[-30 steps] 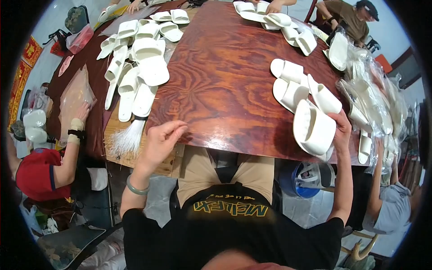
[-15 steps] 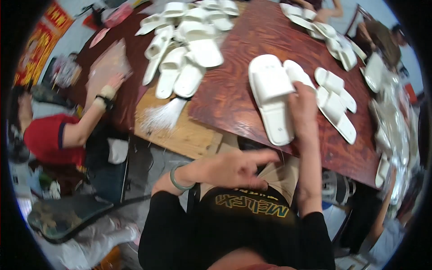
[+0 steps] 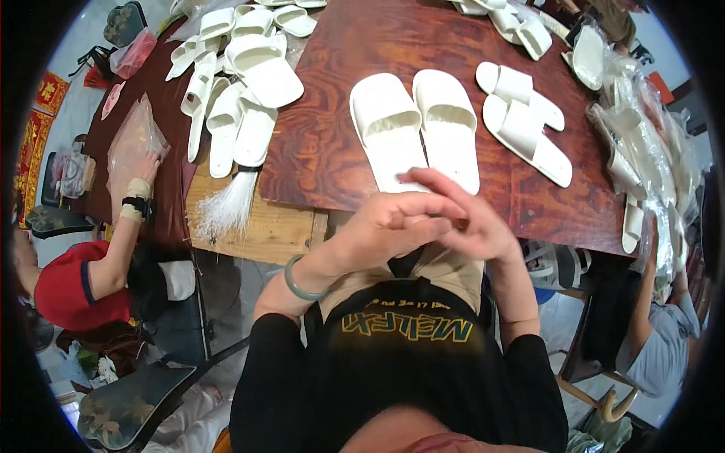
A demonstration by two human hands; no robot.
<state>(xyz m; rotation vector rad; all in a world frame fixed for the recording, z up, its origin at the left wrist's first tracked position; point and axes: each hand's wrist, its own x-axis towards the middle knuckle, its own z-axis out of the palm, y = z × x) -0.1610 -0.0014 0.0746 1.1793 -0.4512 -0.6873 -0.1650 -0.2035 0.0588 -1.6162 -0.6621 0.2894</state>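
Enclosing slippers (image 3: 634, 140), bags (image 3: 666, 132) lie beyond half-curled left hand (image 3: 389, 232) and right hand (image 3: 483, 226), grip unclear.

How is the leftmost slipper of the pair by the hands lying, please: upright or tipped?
Upright: the slipper rests on the table, strap facing up.

Slipper (image 3: 387, 117): heel end partly behind hands (image 3: 483, 230); co-worker (image 3: 613, 26) cut off above.

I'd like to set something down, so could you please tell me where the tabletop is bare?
Bare tabletop shows between the left slipper heap and the middle pair, and beyond that pair. Crowded: that heap and the bagged slippers at right.
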